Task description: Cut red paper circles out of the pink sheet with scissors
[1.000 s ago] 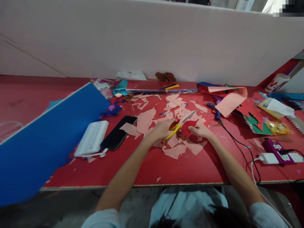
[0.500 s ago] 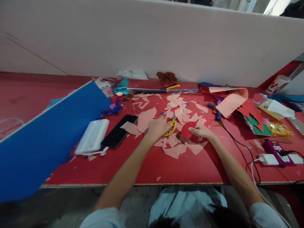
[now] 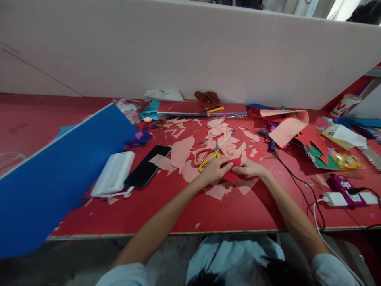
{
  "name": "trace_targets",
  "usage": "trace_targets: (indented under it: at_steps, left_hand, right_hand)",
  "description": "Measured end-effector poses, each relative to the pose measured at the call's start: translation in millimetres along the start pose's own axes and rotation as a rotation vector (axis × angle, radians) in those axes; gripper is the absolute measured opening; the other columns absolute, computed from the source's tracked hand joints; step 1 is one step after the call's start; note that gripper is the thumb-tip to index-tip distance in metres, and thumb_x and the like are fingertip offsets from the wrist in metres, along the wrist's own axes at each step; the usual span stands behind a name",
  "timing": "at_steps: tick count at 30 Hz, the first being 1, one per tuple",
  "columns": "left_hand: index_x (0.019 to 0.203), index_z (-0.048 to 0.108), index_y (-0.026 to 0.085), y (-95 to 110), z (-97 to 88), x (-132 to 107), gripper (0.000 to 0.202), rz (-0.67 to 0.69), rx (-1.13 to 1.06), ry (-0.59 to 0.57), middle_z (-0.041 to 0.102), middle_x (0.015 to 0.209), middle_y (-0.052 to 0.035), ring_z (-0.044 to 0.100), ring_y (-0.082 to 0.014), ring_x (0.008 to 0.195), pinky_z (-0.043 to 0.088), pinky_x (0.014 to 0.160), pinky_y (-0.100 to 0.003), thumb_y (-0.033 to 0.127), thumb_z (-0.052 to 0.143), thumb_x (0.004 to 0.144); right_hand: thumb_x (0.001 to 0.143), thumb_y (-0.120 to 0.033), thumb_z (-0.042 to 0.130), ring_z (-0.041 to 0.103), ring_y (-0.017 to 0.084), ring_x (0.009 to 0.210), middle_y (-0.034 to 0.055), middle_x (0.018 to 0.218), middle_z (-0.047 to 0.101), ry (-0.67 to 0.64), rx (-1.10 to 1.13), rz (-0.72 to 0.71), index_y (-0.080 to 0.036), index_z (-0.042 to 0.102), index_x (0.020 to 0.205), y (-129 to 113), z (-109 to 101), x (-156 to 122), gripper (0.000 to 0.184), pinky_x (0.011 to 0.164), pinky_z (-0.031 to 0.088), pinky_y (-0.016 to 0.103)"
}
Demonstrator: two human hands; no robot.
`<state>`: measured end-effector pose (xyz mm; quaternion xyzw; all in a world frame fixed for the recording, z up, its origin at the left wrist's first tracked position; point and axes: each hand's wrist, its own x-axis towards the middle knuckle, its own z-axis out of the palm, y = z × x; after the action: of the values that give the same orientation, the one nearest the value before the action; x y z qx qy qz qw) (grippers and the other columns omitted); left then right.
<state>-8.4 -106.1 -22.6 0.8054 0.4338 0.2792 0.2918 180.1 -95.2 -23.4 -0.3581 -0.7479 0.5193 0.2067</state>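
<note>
1. Over the middle of the red table [image 3: 178, 214], the left hand [image 3: 216, 171] and right hand [image 3: 251, 168] are close together, their fingers pinching a small piece of red paper [image 3: 231, 177] between them. Neither hand seems to hold anything else.
2. The red paper appears to be held just above a litter of pink scraps [image 3: 181, 153]. Its lower tip shows below the hands, but the fingers hide its full outline.
3. Scissors [image 3: 206, 158] with orange and yellow handles lie on the scraps just beyond the left hand, untouched.
4. Thin paper could crease or tear if the hands pull apart or twist too hard while pinching it.
5. If the red paper slipped from the fingers, it could be hard to spot against the red table and among the scraps.
6. The scissors' blades lie among the scraps, so a careless reach could nick a finger.
7. A black cord [image 3: 300, 182] runs from a blue glue gun [image 3: 269, 140] across the table near the right forearm. Snagging the cord could drag the gun out of place.
</note>
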Motion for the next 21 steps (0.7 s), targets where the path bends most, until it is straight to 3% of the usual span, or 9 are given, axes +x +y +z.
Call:
trace_targets:
  at_steps: [6, 12, 16, 21]
  left_hand:
    - [0.061, 0.047, 0.017, -4, 3.5, 2, 0.031, -0.031, -0.231, -0.016, 0.045, 0.058, 0.0029, 0.041, -0.0112, 0.057, 0.032, 0.054, -0.023, 0.04, 0.045, 0.081]
    - [0.061, 0.046, 0.017, 0, 0.2, 4, 0.028, -0.028, -0.327, -0.014, 0.044, 0.06, 0.003, 0.042, -0.0114, 0.059, 0.034, 0.055, -0.023, 0.04, 0.047, 0.078]
    - [0.06, 0.04, 0.019, 2, 2.4, 4, 0.03, -0.109, -0.422, 0.093, 0.038, 0.055, 0.0056, 0.039, -0.0095, 0.051, 0.032, 0.05, -0.022, 0.04, 0.05, 0.078]
    - [0.061, 0.039, 0.019, 2, 7.3, 4, 0.03, -0.176, -0.539, 0.196, 0.041, 0.054, 0.0062, 0.038, -0.0076, 0.046, 0.03, 0.044, -0.02, 0.041, 0.053, 0.078]
  right_hand:
    - [0.075, -0.037, 0.058, 0.059, 0.019, 0.084, 0.005, 0.085, 0.066, 0.048, 0.096, -0.006, -0.015, 0.063, 0.085, 3, -1, 1, 0.025, 0.074, 0.048, 0.031]
    - [0.072, -0.041, 0.061, 0.052, 0.013, 0.068, 0.0014, 0.074, 0.06, 0.084, 0.163, -0.002, -0.015, 0.06, 0.08, -1, -3, 0, 0.028, 0.061, 0.042, 0.024]
    - [0.076, -0.052, 0.053, 0.038, 0.008, 0.053, -0.0039, 0.054, 0.043, 0.119, 0.119, 0.032, -0.016, 0.051, 0.062, -3, -2, 2, 0.038, 0.05, 0.031, 0.023]
    - [0.075, -0.06, 0.049, 0.028, 0.007, 0.05, -0.0064, 0.052, 0.027, 0.246, 0.045, -0.003, -0.02, 0.036, 0.053, 0, 4, 10, 0.048, 0.049, 0.023, 0.024]
